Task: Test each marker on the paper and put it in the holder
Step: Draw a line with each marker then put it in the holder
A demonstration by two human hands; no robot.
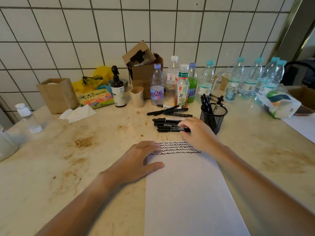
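The right hand curls onto a marker for testing; the flat left hand steadies the paper.

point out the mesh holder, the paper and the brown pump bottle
mesh holder (215, 120), head view, front of its mesh wall
paper (189, 193), head view, blank middle area
brown pump bottle (118, 92), head view, labelled body

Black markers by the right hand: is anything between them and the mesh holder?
Nothing visible. The right hand touches the near pile of black markers; the black wire-mesh holder stands just right of them, top open, only partly filled with markers.
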